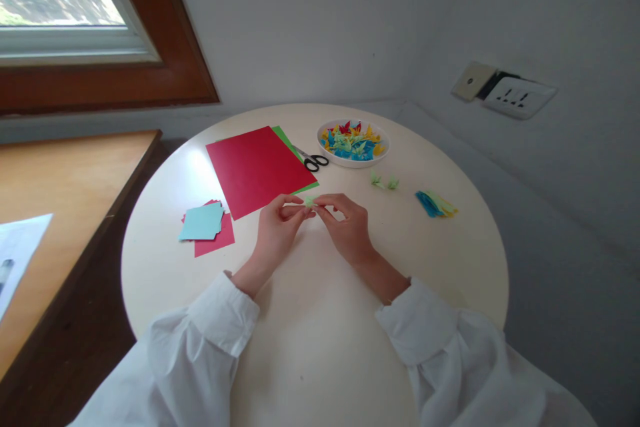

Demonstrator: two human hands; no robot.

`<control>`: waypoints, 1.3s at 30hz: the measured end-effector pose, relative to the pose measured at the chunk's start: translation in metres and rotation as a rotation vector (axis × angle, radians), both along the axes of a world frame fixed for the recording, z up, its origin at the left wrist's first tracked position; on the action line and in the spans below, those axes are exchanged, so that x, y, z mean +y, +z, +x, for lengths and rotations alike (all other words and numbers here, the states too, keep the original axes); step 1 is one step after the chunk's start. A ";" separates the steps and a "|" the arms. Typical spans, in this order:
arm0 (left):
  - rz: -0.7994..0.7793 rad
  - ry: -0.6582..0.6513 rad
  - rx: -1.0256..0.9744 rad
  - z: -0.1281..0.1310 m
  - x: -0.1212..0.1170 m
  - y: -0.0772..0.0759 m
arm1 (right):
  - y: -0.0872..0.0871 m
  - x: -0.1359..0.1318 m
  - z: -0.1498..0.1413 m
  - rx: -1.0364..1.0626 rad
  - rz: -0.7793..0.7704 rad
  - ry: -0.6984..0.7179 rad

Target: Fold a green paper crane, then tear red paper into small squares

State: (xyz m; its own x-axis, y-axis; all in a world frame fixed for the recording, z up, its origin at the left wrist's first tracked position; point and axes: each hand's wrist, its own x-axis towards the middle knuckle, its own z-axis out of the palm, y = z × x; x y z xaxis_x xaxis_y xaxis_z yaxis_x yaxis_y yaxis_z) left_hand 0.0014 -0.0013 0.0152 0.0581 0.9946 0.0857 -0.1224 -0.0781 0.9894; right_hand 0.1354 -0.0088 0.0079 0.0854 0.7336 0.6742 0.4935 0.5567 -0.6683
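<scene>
Between my fingertips, over the middle of the round table, is a small pale green folded paper piece. My left hand pinches it from the left, and my right hand pinches it from the right. Fingers hide part of its shape. Beyond my right hand lie a few similar light green folded paper pieces. Just past my left hand is a large red paper sheet, with a green sheet showing from under its edge.
Black-handled scissors lie by the sheets, blades partly hidden. A white bowl holds colourful folded paper pieces. Small paper squares are stacked at left; blue and yellow strips lie at right. A wooden desk stands left of the white table.
</scene>
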 end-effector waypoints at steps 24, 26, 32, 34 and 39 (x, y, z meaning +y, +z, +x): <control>0.018 0.006 0.029 0.001 0.001 0.000 | -0.002 0.006 0.007 -0.337 0.126 0.061; 0.020 0.012 0.034 0.000 0.000 0.002 | -0.002 0.006 0.007 -0.341 0.130 0.052; 0.027 0.018 0.023 0.001 -0.001 0.005 | -0.003 0.006 0.005 -0.344 0.166 0.021; 0.031 0.016 0.021 0.001 -0.001 0.004 | -0.004 0.006 0.005 -0.339 0.187 0.020; 0.050 0.044 0.022 -0.001 0.003 0.003 | -0.004 0.005 0.003 -0.325 0.165 0.031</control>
State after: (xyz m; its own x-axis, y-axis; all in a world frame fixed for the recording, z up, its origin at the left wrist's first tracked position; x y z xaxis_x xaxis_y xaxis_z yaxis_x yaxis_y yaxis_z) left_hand 0.0005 0.0014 0.0179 0.0169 0.9908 0.1344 -0.0958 -0.1322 0.9866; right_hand 0.1387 -0.0039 0.0040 -0.1728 0.6113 0.7723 0.6466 0.6619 -0.3793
